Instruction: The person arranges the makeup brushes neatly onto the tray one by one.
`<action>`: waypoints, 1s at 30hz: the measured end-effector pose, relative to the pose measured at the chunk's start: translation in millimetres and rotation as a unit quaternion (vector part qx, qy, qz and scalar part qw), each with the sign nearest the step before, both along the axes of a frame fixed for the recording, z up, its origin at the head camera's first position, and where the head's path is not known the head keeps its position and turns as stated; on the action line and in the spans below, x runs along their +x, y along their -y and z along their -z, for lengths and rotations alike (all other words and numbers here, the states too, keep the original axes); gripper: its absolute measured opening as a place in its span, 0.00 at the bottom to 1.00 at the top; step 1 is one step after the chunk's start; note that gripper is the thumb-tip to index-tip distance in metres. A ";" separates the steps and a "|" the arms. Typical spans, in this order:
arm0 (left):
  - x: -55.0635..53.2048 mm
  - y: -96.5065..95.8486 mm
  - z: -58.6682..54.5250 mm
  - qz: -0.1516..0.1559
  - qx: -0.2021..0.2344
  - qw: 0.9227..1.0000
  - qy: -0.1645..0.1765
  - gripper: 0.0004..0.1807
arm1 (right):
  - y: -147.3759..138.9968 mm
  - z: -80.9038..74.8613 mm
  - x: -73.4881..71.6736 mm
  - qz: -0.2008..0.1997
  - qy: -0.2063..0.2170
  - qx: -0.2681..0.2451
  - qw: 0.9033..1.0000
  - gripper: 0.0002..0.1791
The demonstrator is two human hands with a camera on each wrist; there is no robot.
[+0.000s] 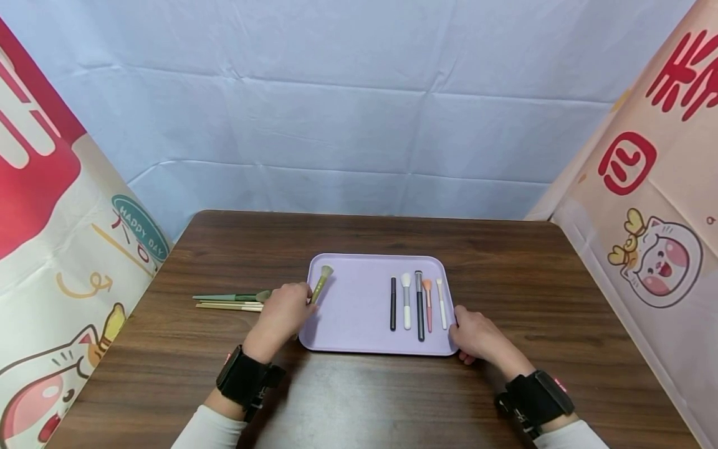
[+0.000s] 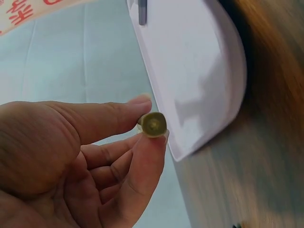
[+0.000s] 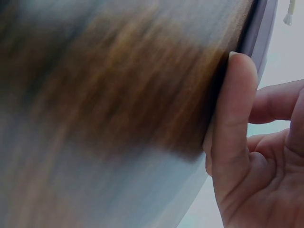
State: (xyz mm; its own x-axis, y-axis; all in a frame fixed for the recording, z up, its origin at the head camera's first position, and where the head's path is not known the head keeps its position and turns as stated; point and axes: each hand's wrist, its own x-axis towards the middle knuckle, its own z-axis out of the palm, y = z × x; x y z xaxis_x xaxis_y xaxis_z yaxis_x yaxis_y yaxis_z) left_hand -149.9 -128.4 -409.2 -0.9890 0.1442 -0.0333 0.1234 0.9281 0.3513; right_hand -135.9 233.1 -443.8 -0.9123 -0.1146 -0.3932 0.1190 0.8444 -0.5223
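Note:
Between thumb and index finger my left hand pinches an olive-green makeup brush, its bristles over the left side of the lilac tray. In the left wrist view, the brush's handle end faces the camera. My right hand holds the tray's right edge near the front corner. The right wrist view shows one finger lying along the outer rim. On the tray's right half lie a black brush, a white-and-grey brush, a longer dark brush, a pink brush and a slim white brush.
Left of the tray, green brushes and pale-handled brushes lie together on the brown wooden table, partly hidden by my left hand. A pale blue cloth hangs behind, with printed cloths at both sides.

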 end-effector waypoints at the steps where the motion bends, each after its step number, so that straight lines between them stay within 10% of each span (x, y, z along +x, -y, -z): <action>1: -0.2 -1.3 0.1 0.002 0.001 1.000 -0.002 0.09 | 0.0 0.0 0.0 0.000 0.000 0.000 1.000 0.11; 30: -5.9 -51.2 2.3 -0.008 -0.021 0.999 -0.029 0.15 | 0.3 -1.0 -0.5 0.002 0.004 0.002 1.000 0.12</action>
State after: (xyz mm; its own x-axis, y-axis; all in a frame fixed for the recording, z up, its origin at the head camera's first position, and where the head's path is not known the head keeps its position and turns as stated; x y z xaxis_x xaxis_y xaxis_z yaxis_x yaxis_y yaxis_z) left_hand -155.8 -77.1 -411.4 -0.9916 0.1276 0.0190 0.1273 0.9440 0.3045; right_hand -136.4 232.9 -442.8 -0.9095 -0.1097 -0.4009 0.1263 0.8459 -0.5181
